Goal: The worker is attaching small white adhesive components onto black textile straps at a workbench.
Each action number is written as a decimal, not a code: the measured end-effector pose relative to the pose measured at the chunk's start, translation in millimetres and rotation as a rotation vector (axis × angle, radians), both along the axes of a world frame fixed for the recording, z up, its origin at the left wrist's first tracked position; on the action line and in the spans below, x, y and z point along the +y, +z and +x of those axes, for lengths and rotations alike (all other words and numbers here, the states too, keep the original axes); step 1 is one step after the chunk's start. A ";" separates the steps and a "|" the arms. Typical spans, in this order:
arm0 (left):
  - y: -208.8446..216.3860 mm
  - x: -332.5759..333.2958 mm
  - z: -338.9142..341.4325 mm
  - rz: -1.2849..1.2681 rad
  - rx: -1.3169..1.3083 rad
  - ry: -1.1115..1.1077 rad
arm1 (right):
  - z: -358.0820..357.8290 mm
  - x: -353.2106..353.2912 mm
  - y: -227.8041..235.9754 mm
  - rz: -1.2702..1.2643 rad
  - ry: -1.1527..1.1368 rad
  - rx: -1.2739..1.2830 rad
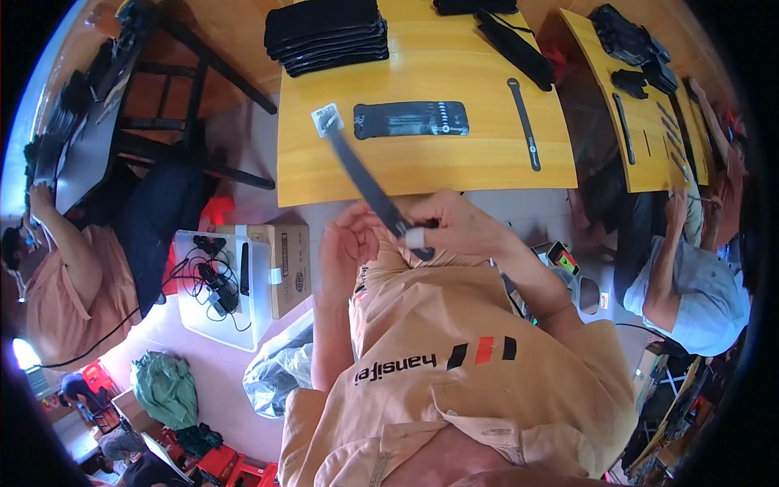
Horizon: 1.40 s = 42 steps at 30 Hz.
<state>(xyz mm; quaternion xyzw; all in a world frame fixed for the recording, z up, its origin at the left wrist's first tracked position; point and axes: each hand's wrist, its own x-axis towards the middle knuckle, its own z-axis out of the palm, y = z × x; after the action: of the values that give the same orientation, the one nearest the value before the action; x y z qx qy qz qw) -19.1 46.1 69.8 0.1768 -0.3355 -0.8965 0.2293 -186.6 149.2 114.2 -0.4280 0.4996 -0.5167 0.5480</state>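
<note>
My right hand is closed on the near end of a long black strap, with a white wrap around a digit. The strap slants up and away to the left, slightly blurred. Its far end overlaps a white printed label at the table's left side. Beside the strap, my left hand has loosely curled fingers and appears to hold nothing. Farther off, a flat black panel with pale markings lies on the yellow table. Another narrow black strap lies to its right.
Folded black pieces are stacked at the table's far left, and a black pouch-like item lies far right. A clear bin of cables and a cardboard box stand to my left. People work at tables on both sides.
</note>
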 end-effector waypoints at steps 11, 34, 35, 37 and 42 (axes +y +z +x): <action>3.0 -18.0 -29.3 -0.043 -0.182 0.292 | -42.1 30.7 -24.5 0.282 -0.103 0.192; -47.8 -81.6 -81.9 -0.451 -0.553 0.299 | -103.3 27.0 -84.3 0.226 -0.862 -0.139; -49.8 -84.2 -85.2 -0.551 -0.561 0.319 | -105.5 23.6 -91.8 0.187 -0.880 -0.089; -51.9 -87.4 -91.6 -0.595 -0.564 0.322 | -108.5 17.3 -97.9 0.155 -0.902 -0.039; -68.1 -98.3 -101.5 -0.711 -0.529 0.325 | -114.8 6.6 -107.2 0.192 -0.964 0.062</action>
<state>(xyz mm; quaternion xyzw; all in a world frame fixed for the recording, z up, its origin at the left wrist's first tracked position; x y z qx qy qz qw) -120.6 -52.2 1.7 0.3599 -0.6365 -0.6026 0.3197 -301.3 155.9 7.0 -0.1107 0.7022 -0.6500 0.2686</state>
